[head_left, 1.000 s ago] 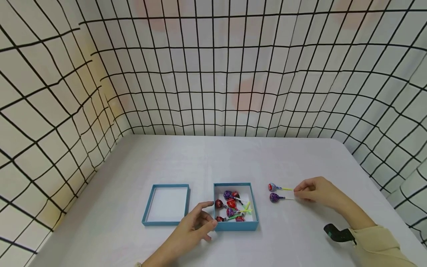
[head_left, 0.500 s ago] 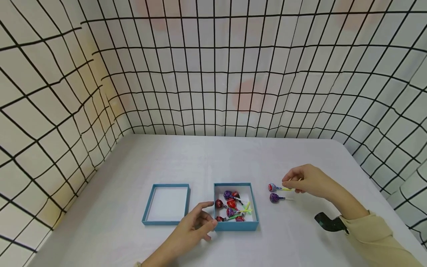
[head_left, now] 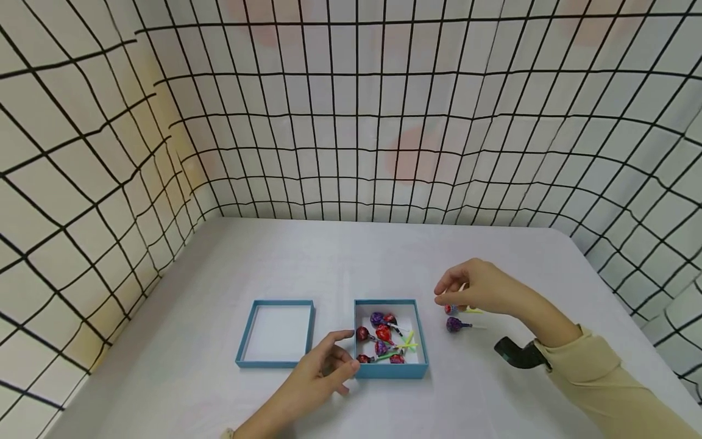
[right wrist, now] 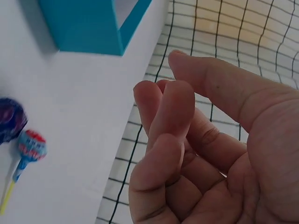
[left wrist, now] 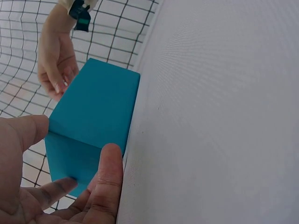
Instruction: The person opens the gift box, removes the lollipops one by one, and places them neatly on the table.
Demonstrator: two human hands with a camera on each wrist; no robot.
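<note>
My left hand [head_left: 320,369] touches the near left corner of a blue open box [head_left: 392,371], with thumb and fingers against its outer walls. Inside lie several wrapped lollipops [head_left: 382,333] in red and purple. In the left wrist view, fingertips rest on the box's blue sides [left wrist: 96,102]. To the right of the box, my right hand [head_left: 485,286] hovers above two lollipops on the table. One is blue and red with a yellow stick [right wrist: 32,145], partly hidden by the hand. The other, a purple lollipop [head_left: 454,325], has a white stick. Loosely bent right fingers hold nothing visible.
A shallow blue-rimmed lid [head_left: 265,364] with a white inside lies left of the box. The white-covered table [head_left: 340,256] is bordered by black netting [head_left: 356,116] at the back and sides.
My right hand has moved left and away from me, from the stick ends to above the blue-and-red lollipop's head. Both loose lollipops and my left hand stay in place.
</note>
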